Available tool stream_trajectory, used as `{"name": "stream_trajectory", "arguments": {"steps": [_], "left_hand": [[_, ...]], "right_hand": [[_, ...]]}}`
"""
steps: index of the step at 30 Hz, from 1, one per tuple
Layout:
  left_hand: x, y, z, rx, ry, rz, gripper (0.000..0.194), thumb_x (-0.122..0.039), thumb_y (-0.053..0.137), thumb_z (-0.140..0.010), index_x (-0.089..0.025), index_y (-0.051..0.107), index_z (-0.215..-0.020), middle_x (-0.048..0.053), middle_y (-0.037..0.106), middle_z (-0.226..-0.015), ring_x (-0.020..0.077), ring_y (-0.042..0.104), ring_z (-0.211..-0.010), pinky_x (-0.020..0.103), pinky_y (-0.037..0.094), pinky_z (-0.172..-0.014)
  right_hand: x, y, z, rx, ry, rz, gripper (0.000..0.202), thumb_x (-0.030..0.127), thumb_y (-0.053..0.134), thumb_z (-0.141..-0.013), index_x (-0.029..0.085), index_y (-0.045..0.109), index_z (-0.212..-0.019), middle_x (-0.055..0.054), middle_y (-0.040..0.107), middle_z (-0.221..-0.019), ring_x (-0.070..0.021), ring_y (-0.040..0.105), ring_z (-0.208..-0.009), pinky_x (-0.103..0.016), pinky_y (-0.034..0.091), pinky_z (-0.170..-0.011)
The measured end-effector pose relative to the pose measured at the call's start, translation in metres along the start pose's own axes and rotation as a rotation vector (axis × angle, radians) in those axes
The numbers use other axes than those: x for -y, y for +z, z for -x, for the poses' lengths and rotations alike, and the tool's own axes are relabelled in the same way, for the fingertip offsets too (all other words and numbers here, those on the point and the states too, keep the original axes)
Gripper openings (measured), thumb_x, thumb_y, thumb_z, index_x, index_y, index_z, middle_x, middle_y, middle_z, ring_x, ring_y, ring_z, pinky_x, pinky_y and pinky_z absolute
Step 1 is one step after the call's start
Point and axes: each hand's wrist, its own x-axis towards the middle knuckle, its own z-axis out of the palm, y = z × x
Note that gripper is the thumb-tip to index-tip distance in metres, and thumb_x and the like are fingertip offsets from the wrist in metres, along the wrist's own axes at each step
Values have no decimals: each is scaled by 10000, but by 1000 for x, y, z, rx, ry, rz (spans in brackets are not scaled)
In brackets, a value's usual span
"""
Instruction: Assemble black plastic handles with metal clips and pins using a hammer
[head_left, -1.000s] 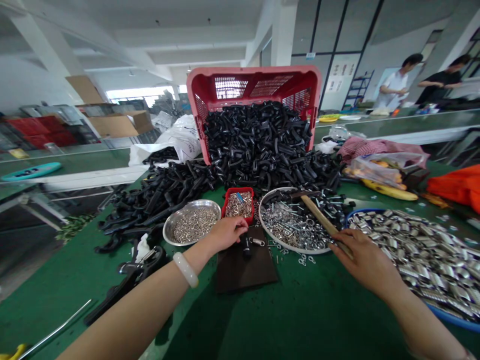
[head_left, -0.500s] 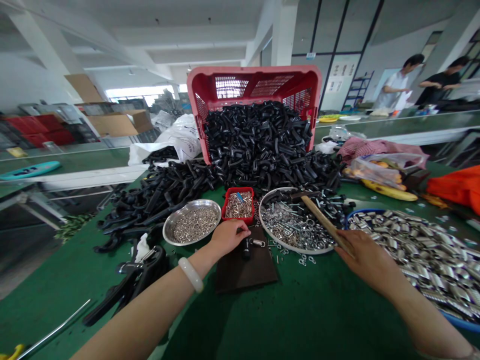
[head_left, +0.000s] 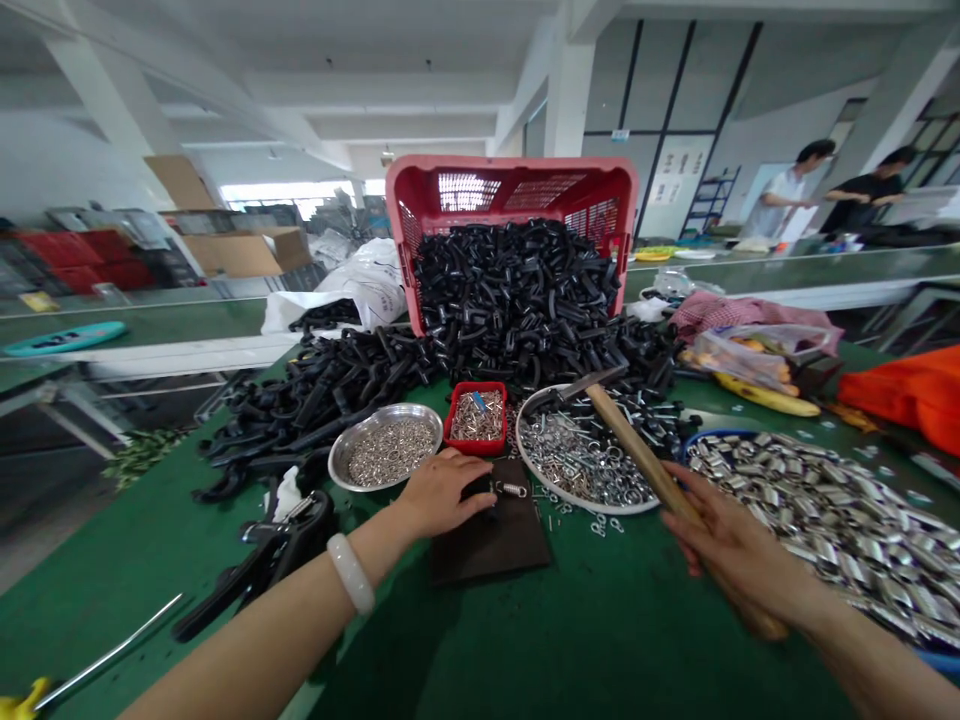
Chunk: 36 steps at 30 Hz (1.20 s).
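Observation:
My left hand (head_left: 448, 492) is over a dark flat plate (head_left: 495, 548), its fingers closed around a small black part that they mostly hide. A short metal spring (head_left: 512, 489) sticks out to the right of that part. My right hand (head_left: 731, 535) grips a hammer (head_left: 630, 435) by its wooden handle. The hammer's head is raised over the far side of a round white tray (head_left: 581, 502) of small metal pieces. Just beyond the plate stands a red box (head_left: 448, 432) of small pins, with a steel bowl (head_left: 336, 472) of tiny metal pieces to its left.
A red crate (head_left: 630, 200) lies tipped, black parts (head_left: 517, 290) spilling onto the green table (head_left: 600, 620). Metal springs (head_left: 825, 510) fill a blue-rimmed tray at right. Black handles (head_left: 277, 560) and a screwdriver (head_left: 105, 655) lie at left. Two people work at the back right.
My right hand has lifted the hammer, and its handle end now shows below the hand. My left hand has shifted slightly left and down, its fingers spreading lower over the black part.

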Motion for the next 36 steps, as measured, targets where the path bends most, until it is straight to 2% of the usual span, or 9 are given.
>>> {"name": "stream_trajectory", "arguments": {"steps": [3, 10, 15, 18, 22, 26, 29, 32, 36], "left_hand": [[8, 4, 9, 33, -27, 63, 701, -623, 532, -649, -197, 481, -1204, 80, 555, -1147, 232, 487, -1029, 343, 371, -888], [6, 27, 4, -139, -144, 58, 557, -566, 621, -557, -194, 590, -970, 54, 590, -958, 229, 520, -923, 333, 392, -831], [11, 32, 0, -131, -162, 91, 582, -548, 651, -513, -200, 582, -975, 43, 588, -955, 229, 516, -932, 332, 388, -831], [13, 34, 0, -141, -167, 98, 591, -556, 651, -507, -190, 583, -966, 47, 588, -939, 231, 520, -910, 336, 390, -821], [13, 32, 1, -120, -169, 87, 602, -568, 648, -507, -185, 582, -967, 55, 585, -933, 236, 522, -899, 335, 393, -803], [9, 28, 2, -95, -174, 80, 589, -563, 634, -535, -201, 555, -994, 54, 577, -966, 249, 516, -932, 349, 382, -822], [4, 25, 4, -96, -180, 71, 578, -543, 628, -555, -199, 519, -1006, 62, 572, -993, 260, 523, -939, 365, 376, -831], [0, 20, 5, -100, -261, 137, 566, -524, 624, -573, -193, 474, -1007, 62, 587, -933, 247, 565, -848, 355, 407, -762], [-16, 6, 5, -260, -349, 351, 585, -543, 635, -567, -182, 432, -980, 63, 581, -918, 225, 574, -807, 337, 426, -707]], "right_hand": [[5, 13, 29, 167, -56, 53, 604, 409, 354, -854, 206, 149, -1385, 39, 544, -488, -147, 546, -404, -251, 478, -406], [15, 46, 35, 187, -428, 414, 469, 239, 323, -856, 272, 359, -1322, -72, 661, -938, -200, 644, -791, -321, 537, -700], [26, 41, 37, 27, -572, 451, 553, 206, 322, -874, 292, 141, -1390, -79, 597, -1117, -196, 603, -945, -303, 522, -761], [19, 40, 40, -21, -616, 496, 552, 178, 317, -865, 273, 172, -1388, -90, 650, -930, -186, 644, -753, -269, 543, -621], [15, 40, 43, 144, -428, 382, 450, 245, 345, -857, 295, 392, -1301, -35, 638, -717, -144, 610, -539, -230, 521, -493], [21, 32, 42, 226, 45, 27, 508, 432, 295, -866, 285, 278, -1352, -6, 583, -693, -93, 500, -346, -203, 421, -298], [13, 13, 24, 151, 161, -49, 588, 504, 314, -833, 279, 217, -1367, -2, 564, -717, -92, 484, -343, -220, 409, -300], [-6, -15, -8, 90, 96, 186, 583, 487, 353, -800, 230, 344, -1324, -32, 590, -689, -143, 524, -396, -291, 450, -374], [-2, -17, -38, -323, -191, 501, 373, 428, 542, -688, 222, 655, -978, -138, 625, -929, -285, 588, -811, -401, 476, -636]]}}
